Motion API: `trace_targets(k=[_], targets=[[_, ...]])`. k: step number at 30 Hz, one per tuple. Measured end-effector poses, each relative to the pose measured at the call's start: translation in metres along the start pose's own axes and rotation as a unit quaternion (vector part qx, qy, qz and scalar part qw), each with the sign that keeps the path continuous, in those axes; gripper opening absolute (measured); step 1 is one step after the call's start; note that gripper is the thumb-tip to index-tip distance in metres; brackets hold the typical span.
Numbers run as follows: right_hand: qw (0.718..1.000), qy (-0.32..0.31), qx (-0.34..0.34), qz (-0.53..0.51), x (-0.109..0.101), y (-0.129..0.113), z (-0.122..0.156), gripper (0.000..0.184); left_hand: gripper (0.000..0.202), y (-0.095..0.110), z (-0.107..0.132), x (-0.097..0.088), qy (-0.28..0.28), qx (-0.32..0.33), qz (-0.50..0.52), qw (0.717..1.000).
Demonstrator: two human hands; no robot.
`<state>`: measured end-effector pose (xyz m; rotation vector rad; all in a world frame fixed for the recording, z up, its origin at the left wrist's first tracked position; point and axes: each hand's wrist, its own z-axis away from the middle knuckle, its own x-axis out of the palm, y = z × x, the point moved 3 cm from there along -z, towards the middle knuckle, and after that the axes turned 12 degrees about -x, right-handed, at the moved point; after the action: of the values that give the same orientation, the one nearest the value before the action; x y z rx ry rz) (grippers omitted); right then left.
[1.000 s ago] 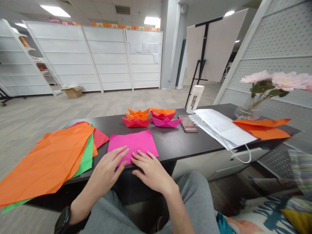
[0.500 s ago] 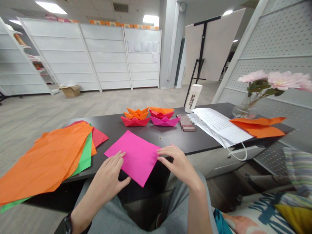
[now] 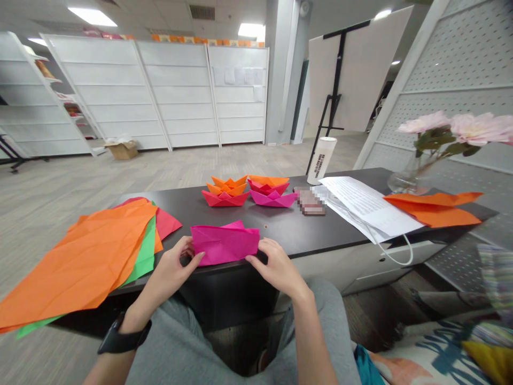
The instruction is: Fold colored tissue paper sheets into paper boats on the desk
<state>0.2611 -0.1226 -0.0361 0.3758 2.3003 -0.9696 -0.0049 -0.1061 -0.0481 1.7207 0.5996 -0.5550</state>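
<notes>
white cylinder (image 3: 321, 161): black lettering, apparently "FROM HEAD TO TOE" | printed sheet (image 3: 366, 203): too small to read

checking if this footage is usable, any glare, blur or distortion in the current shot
In the head view, a ceiling light glares white; in the head view, the white cylinder leans, likely lens distortion; in the head view, blocky pixelation covers a small flat object, while the magenta paper has fairly clear edges.
</notes>
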Motion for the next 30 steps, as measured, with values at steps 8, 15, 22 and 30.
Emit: trace_targets(k=[8, 15, 22, 30], targets=[[0.987, 0.088, 0.073, 0.115, 0.029, 0.009, -0.01, 0.039, 0.074, -0.007, 0.0, 0.006, 0.109, 0.076, -0.014, 0.991], [0.986, 0.08, 0.028, 0.143, 0.031, -0.013, -0.014, 0.022, 0.046, 0.016, 0.03, 0.021, -0.033, 0.225, -0.242, 0.943], [0.987, -0.142, -0.052, 0.054, 0.048, -0.05, -0.004, 0.06, 0.054, 0.014, 0.036, 0.02, -0.04, 0.24, -0.301, 0.922], [0.979, -0.172, 0.069, 0.09, 0.009, -0.023, 0.013, 0.058, 0.051, -0.007, 0.039, -0.011, -0.049, 0.209, -0.331, 0.919]])
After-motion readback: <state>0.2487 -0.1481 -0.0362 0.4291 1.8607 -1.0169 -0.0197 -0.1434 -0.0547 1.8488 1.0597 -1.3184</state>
